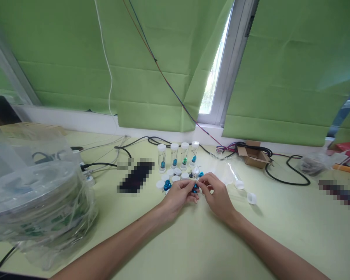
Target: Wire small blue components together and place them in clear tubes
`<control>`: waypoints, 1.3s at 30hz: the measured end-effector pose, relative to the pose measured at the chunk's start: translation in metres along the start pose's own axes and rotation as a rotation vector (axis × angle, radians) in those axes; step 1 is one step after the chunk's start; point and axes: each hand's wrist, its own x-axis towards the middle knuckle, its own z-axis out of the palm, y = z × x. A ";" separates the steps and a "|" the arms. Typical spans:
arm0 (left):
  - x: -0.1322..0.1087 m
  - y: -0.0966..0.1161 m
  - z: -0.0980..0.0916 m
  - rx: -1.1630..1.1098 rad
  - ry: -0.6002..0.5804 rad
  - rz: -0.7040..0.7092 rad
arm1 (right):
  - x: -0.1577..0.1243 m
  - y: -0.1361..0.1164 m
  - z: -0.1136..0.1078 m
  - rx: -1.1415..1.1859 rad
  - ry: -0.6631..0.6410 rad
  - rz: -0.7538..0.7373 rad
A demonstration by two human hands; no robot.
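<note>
My left hand [179,196] and my right hand [216,192] meet over the pale green table [192,241], both pinched on a small shiny blue bead-like piece [195,189] with a thin wire. Just beyond my fingers lie several white caps [176,173] and more blue pieces [167,185]. Behind them several clear upright vials [178,155] with white caps stand in a row, each holding a blue or green piece. An empty clear tube [231,175] lies on its side to the right, with a loose white cap [251,198] near it.
A stack of plastic-wrapped clear containers [37,202] fills the left side. Black cables [286,171] and a small open cardboard box [253,155] lie along the back by the window sill. Green blinds hang behind. A clear bag [312,165] sits far right.
</note>
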 end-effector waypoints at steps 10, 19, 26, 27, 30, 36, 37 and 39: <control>0.000 0.000 0.001 -0.039 0.039 -0.067 | 0.000 -0.004 -0.001 0.003 -0.024 -0.018; -0.003 0.003 0.005 -0.070 0.056 -0.097 | 0.000 -0.003 -0.002 0.035 -0.040 -0.003; -0.003 0.003 0.005 -0.071 0.046 -0.098 | 0.001 -0.003 -0.002 0.050 -0.043 0.024; -0.004 0.003 0.005 -0.075 0.044 -0.097 | 0.001 -0.003 -0.002 0.051 -0.044 0.028; -0.004 0.002 0.004 -0.085 0.026 -0.087 | 0.001 -0.003 -0.002 0.051 -0.047 0.036; -0.001 -0.001 0.003 -0.080 0.033 -0.090 | 0.001 -0.004 -0.002 0.043 -0.040 0.036; -0.001 -0.002 0.003 -0.080 0.029 -0.087 | 0.001 -0.004 -0.002 0.041 -0.039 0.039; -0.001 -0.002 0.002 -0.079 0.027 -0.084 | 0.000 -0.004 -0.002 0.039 -0.037 0.043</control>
